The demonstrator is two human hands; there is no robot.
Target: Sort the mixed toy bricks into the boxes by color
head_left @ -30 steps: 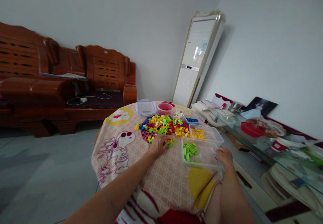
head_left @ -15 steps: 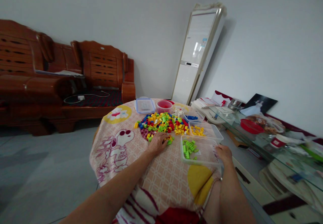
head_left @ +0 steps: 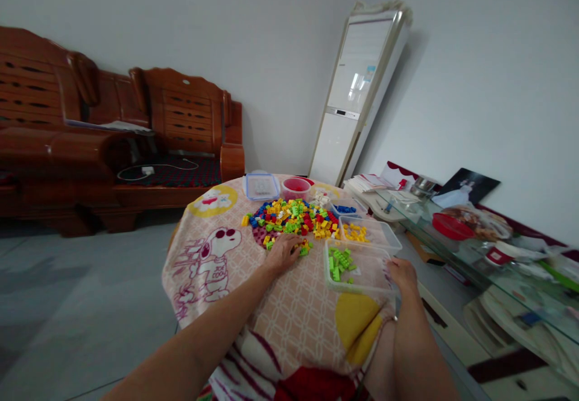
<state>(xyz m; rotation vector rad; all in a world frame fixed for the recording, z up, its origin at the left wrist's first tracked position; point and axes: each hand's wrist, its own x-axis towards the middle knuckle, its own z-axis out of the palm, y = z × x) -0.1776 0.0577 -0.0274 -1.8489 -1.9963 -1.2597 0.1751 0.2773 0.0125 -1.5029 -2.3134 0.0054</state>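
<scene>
Loose toy bricks (head_left: 296, 215) in several colours lie heaped on the round table. At the heap's near edge is my left hand (head_left: 284, 252), fingers curled down among yellow and green bricks; what they hold, if anything, is hidden. My right hand (head_left: 401, 274) grips the right end of a clear plastic container (head_left: 368, 268), the nearest of the row. Green bricks (head_left: 340, 262) lie in its left part. Just behind it, another clear container (head_left: 382, 235) holds yellow bricks (head_left: 355, 232). Farther back, a smaller one holds blue bricks (head_left: 344, 209).
White bricks (head_left: 322, 198) lie beside a round tub (head_left: 296, 188) with a red inside. A blue-rimmed lid (head_left: 261, 186) rests at the table's far edge. A patterned cloth (head_left: 289, 310) covers the table. To the right stands a cluttered glass-topped cabinet (head_left: 434, 232); a wooden sofa (head_left: 181, 123) is at left.
The view has shifted slightly. My left hand stays at the near edge of the bricks with barely any movement, and my right hand keeps its grip on the container.
</scene>
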